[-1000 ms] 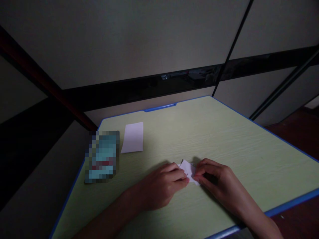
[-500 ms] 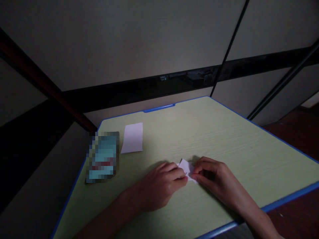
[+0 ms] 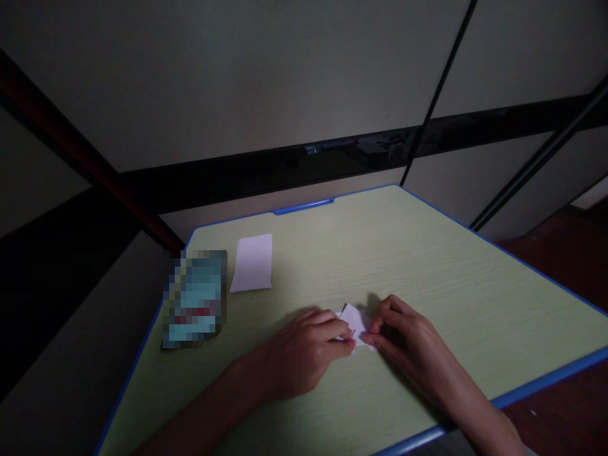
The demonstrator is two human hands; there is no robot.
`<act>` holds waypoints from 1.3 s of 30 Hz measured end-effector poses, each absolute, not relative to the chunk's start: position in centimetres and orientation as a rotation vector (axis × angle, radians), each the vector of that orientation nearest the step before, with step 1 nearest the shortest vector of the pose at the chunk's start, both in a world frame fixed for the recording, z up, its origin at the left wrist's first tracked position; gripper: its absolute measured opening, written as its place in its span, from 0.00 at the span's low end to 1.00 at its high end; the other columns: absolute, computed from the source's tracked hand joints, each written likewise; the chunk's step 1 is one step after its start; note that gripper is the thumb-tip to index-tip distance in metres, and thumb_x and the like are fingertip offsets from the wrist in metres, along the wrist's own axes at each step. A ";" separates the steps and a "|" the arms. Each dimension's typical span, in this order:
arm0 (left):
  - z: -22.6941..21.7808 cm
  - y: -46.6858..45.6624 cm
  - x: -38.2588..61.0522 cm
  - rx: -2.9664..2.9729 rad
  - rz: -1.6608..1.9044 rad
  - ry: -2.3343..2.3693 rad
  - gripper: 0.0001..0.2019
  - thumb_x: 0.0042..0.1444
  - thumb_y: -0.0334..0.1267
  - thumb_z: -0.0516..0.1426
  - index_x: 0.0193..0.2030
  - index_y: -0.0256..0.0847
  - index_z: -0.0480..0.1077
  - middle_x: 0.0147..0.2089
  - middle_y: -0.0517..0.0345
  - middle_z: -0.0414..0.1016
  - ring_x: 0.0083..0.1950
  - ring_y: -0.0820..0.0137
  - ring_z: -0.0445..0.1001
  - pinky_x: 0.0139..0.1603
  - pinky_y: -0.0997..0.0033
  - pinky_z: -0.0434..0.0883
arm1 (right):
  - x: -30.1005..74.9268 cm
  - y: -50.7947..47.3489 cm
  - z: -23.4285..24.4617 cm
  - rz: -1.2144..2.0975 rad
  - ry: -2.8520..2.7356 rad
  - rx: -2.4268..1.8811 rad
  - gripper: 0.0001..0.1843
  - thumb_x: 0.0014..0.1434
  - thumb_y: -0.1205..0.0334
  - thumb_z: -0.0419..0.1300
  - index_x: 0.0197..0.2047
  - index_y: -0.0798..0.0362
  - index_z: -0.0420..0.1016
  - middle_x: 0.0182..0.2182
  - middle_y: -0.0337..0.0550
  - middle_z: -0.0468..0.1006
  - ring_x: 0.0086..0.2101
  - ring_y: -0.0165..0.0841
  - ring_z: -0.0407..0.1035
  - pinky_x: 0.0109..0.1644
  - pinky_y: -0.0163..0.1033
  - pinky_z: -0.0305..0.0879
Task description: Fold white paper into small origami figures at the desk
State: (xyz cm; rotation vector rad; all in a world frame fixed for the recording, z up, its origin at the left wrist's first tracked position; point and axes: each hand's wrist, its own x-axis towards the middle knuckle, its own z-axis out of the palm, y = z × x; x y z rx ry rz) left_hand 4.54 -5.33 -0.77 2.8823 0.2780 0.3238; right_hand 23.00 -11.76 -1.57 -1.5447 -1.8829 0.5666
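Pinching the paper (image 3: 357, 320) from 2 sides: left hand (image 3: 304, 351) holds its left, right hand (image 3: 411, 337) its right; seemingly a fold, next calling for a firm crease.

The left hand (image 3: 306, 354) and right hand (image 3: 403, 335) are bare and slim-fingered; the forearms (image 3: 209, 400) are slender and bare too. Dark grey cloth (image 3: 453, 444) shows at the bottom edge.

a pale wood-grain, blue-edged bench (image 3: 427, 253) spans the lower frame. at centre left lie a blurred teal, dark-edged object (image 3: 200, 288) and a flat white paper rectangle (image 3: 253, 263); smooth grey panels (image 3: 266, 76) fill the top.
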 end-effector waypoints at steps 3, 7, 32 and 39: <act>-0.8 -5.4 4.4 2.903 0.327 0.284 0.11 0.58 0.29 0.45 0.45 0.36 0.66 0.42 0.53 0.69 0.44 0.68 0.64 0.44 0.67 0.63 | 23.1 -11.7 -1.4 0.610 -1.903 -1.553 0.06 0.54 0.68 0.54 0.26 0.55 0.66 0.27 0.43 0.66 0.27 0.32 0.63 0.29 0.35 0.60; -0.6 -5.6 4.4 2.941 0.316 0.300 0.12 0.59 0.31 0.46 0.47 0.39 0.64 0.40 0.54 0.69 0.42 0.68 0.64 0.42 0.68 0.63 | 23.1 -11.6 -1.4 0.578 -1.886 -1.534 0.07 0.54 0.68 0.54 0.25 0.54 0.65 0.26 0.42 0.66 0.26 0.32 0.63 0.28 0.35 0.59; -0.8 -5.4 4.2 2.860 0.369 0.298 0.09 0.56 0.26 0.48 0.37 0.37 0.69 0.44 0.56 0.71 0.45 0.70 0.65 0.44 0.68 0.63 | 23.5 -11.4 -1.1 0.648 -1.921 -1.465 0.08 0.52 0.72 0.55 0.24 0.55 0.66 0.24 0.42 0.67 0.25 0.32 0.63 0.28 0.35 0.59; -1.1 -5.3 4.3 2.893 0.413 0.266 0.09 0.57 0.29 0.48 0.37 0.36 0.69 0.43 0.55 0.72 0.45 0.70 0.66 0.45 0.68 0.63 | 24.1 -11.3 -0.8 0.784 -1.931 -1.429 0.10 0.52 0.75 0.53 0.23 0.56 0.68 0.25 0.43 0.68 0.26 0.32 0.64 0.29 0.36 0.61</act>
